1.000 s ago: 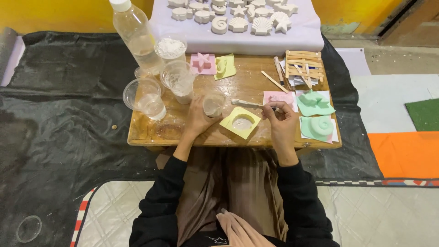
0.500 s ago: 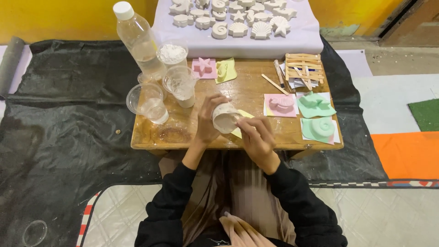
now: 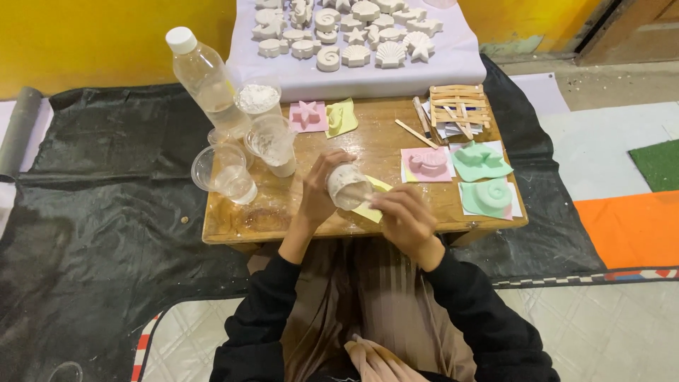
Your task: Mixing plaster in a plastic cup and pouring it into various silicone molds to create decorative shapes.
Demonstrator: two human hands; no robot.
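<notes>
My left hand (image 3: pixel 316 192) grips a small clear plastic cup (image 3: pixel 348 187) with white mix in it, tilted sideways above a yellow mould (image 3: pixel 375 199) at the front of the low wooden table (image 3: pixel 283 216). My right hand (image 3: pixel 404 219) is next to the cup's mouth, over the yellow mould, with its fingers curled; I cannot tell whether it holds a stick. Both sleeves are black.
A clear bottle (image 3: pixel 204 76), a cup of white powder (image 3: pixel 257 98) and several empty clear cups (image 3: pixel 223 172) stand at the table's left. Pink (image 3: pixel 426 162) and green moulds (image 3: pixel 488 196) lie right, wooden sticks (image 3: pixel 456 113) behind them. White plaster casts (image 3: pixel 353 32) lie on a sheet beyond.
My left hand lifted the small cup off the table and tipped it over the yellow mould. My right hand moved from the pink mould to the cup's mouth.
</notes>
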